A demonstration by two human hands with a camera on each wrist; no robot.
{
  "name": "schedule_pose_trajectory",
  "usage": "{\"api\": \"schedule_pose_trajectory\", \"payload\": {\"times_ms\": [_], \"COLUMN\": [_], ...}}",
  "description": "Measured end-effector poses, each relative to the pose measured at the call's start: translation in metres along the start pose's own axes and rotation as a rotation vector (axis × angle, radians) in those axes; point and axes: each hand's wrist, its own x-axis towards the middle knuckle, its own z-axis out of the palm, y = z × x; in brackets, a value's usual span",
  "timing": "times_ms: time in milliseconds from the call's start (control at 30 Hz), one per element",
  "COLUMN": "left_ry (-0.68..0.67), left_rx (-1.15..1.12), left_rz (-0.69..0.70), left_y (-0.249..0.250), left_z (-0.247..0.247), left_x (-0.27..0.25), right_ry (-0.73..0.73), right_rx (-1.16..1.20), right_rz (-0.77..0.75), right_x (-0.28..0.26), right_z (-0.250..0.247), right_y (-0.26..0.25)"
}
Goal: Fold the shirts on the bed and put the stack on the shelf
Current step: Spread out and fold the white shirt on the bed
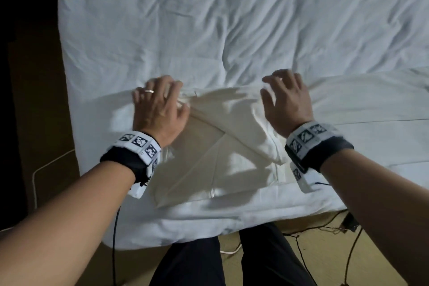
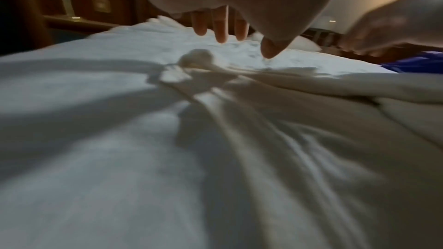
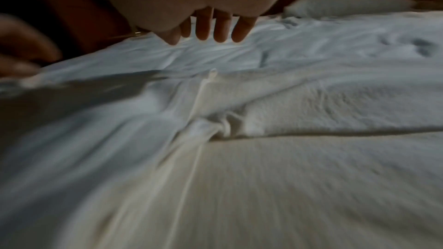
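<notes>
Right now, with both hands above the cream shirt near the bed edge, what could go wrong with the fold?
1. The cream shirt is still bunched near its far edge; a fold made now would probably trap those wrinkles.
2. The shirt lies close to the near edge of the bed, so a pull toward the person might drag it off.
3. Neither the left hand nor the right hand grips cloth, so layers may slip.

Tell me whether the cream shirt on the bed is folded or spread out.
Partly folded: the cream cotton shirt shows flaps crossed over its middle, still rumpled at the far edge between the left hand and right hand.
</notes>
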Motion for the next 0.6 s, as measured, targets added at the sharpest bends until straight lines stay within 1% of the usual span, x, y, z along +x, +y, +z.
{"api": "schedule_pose_trajectory", "payload": {"times_ms": [33,67,100,133,167,200,233,300,367,433,467,533,600], "left_ry": [-0.048,-0.133,-0.238,-0.329,-0.388,-0.416,-0.422,-0.446,-0.474,-0.449,-0.414,-0.348,-0.325], "left_rx": [0.009,0.031,0.060,0.080,0.082,0.078,0.084,0.107,0.119,0.122,0.112,0.083,0.049], "left_rz": [0.118,0.208,0.246,0.232,0.182,0.132,0.103,0.076,0.018,-0.041,-0.045,0.029,0.165], "left_y": [0.009,0.018,0.024,0.027,0.028,0.027,0.026,0.029,0.042,0.059,0.070,0.100,0.140], "left_z": [0.002,0.006,0.010,0.014,0.019,0.022,0.024,0.024,0.017,0.010,0.008,0.004,0.008], "left_x": [-0.004,-0.009,-0.013,-0.016,-0.018,-0.018,-0.018,-0.015,-0.013,-0.017,-0.020,-0.027,-0.035], "right_ry": [-0.011,-0.080,-0.202,-0.339,-0.449,-0.516,-0.549,-0.567,-0.595,-0.617,-0.623,-0.622,-0.601], "right_rx": [-0.023,-0.048,-0.098,-0.169,-0.232,-0.271,-0.292,-0.321,-0.316,-0.304,-0.293,-0.263,-0.245], "right_rz": [-0.098,-0.183,-0.239,-0.261,-0.260,-0.247,-0.233,-0.228,-0.239,-0.248,-0.246,-0.199,-0.155], "right_x": [-0.012,-0.024,-0.035,-0.045,-0.052,-0.057,-0.061,-0.064,-0.064,-0.064,-0.063,-0.062,-0.061], "right_z": [0.000,0.002,0.005,0.009,0.014,0.016,0.018,0.019,0.011,-0.002,-0.010,-0.028,-0.045], "right_y": [-0.007,-0.014,-0.017,-0.016,-0.011,-0.005,0.002,0.016,0.026,0.039,0.047,0.070,0.099]}}
